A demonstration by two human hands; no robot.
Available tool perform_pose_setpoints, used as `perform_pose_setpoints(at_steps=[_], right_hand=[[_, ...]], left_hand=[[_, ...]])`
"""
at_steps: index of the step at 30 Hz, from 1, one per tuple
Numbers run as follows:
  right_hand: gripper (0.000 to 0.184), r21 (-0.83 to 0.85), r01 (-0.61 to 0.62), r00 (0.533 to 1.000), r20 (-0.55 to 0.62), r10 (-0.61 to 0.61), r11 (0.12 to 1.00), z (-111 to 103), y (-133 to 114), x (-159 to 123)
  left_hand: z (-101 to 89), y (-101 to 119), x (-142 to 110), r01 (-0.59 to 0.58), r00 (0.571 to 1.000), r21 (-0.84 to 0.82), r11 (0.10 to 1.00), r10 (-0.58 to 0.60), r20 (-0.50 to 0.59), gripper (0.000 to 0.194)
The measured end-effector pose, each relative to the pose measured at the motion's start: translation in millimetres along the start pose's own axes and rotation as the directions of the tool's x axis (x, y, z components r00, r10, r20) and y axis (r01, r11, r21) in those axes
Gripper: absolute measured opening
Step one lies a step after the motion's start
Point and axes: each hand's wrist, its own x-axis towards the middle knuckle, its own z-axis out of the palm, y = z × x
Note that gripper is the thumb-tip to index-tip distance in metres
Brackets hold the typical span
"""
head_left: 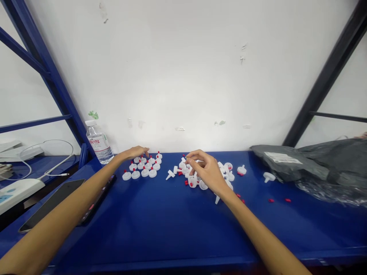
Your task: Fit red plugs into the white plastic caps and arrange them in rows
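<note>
My left hand [137, 152] reaches over the back of a group of white spout caps with red tips [144, 172], which stand upright in loose rows. Its visible fingertips are slightly apart, just above the rear caps; the underside of the hand is hidden. My right hand [205, 168] hovers over a jumbled pile of white spout caps [192, 181] and small red tips [186, 183]. Its fingers curl towards the thumb, close together; whatever lies between them is too small to make out. A loose white spout cap [170, 174] lies between the two groups.
A water bottle [99, 142] leans at the back left by the wall. Two phones [51, 206] lie under my left forearm, beside a white power strip [20, 193]. Dark plastic bags [315, 162] cover the back right. Stray red tips [288, 200] lie on the blue table [160, 229].
</note>
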Motion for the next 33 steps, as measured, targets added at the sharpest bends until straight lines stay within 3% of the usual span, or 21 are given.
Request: perform_pose_setpoints(at_steps=[8,11,16,20,21,26,33], right_hand=[[0.018,-0.039,-0.011,1.0,0.011,0.011,0.999,1.1,1.5,0.0],[0.017,-0.041,-0.009,1.0,0.013,0.01,0.999,1.2,1.5,0.0],[0.018,-0.047,-0.003,1.0,0.007,0.003,0.999,1.5,0.3,-0.8],[0.019,-0.057,0.012,1.0,0.004,-0.012,0.998,1.6,-0.3,-1.1],[0.019,-0.059,0.016,1.0,0.005,-0.016,0.998,1.6,-0.4,-1.2],[0.017,-0.064,0.022,1.0,0.023,-0.021,0.998,1.3,-2.5,-2.0],[0.015,-0.093,0.023,0.998,0.063,-0.017,0.995,2.7,0.9,-2.8]], left_hand=[[1.8,-3.9,-20.8,0.002,0.997,-0.015,1.0,-0.001,0.077,0.07],[0.9,-3.0,-27.9,-0.01,0.999,0.01,1.0,0.009,0.051,0.07],[4.8,7.8,-54.6,-0.01,0.976,0.126,0.992,0.037,-0.214,0.063],[3.7,24.9,-95.5,0.146,0.86,0.343,0.928,0.052,-0.507,0.047],[3.2,28.1,-106.7,0.176,0.863,0.384,0.906,0.046,-0.503,0.042],[17.1,24.7,-148.1,0.173,0.958,0.483,0.858,-0.032,-0.286,0.032],[53.6,9.8,-145.5,0.076,0.987,0.589,0.805,0.022,-0.156,0.029]])
